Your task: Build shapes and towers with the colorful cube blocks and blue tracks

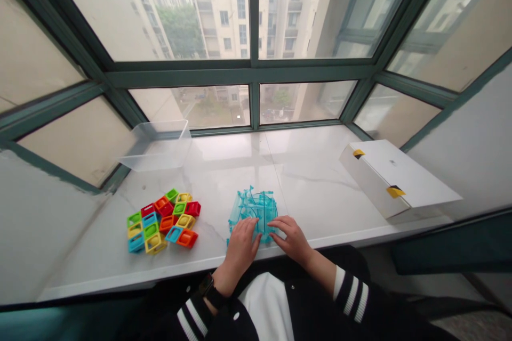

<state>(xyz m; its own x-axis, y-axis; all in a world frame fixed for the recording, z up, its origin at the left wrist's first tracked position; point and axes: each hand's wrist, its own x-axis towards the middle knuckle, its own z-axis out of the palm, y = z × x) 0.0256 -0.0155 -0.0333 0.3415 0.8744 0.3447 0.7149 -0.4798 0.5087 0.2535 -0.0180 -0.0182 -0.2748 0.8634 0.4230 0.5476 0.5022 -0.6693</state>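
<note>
**Left grip (242, 237) and right grip (293, 235) at turquoise pieces (264, 202), near front edge of surface (316, 170)**

Turquoise pieces: translucent, spindly, in one tangled cluster. Sit just in from the front edge, roughly mid-surface.

Left grip: over the near left part of the cluster, fingers bent down, thumb held off to the right. Right grip: at the near right side, index finger and thumb pointing inward, narrow gap to the left one. Cannot tell whether either is pinching a piece; too small to make out at the fingertips.

Labels: white box (424, 176) on the right, two yellow-and-black tabs (396, 192) along the lid edge. Small grey mark (392, 161) on the lid, too small to read. Black watch (206, 283) above left grip, dark face, no brand legible. Black cuffs (196, 319) with white stripes.

Left of the cluster, well apart from it: coloured frames (164, 221) in red, orange, yellow, green and blue, packed close together. Behind those, by the green window frame (224, 75): clear plastic bin (160, 162).

Outside the glass: pale apartment blocks (224, 0).
</note>
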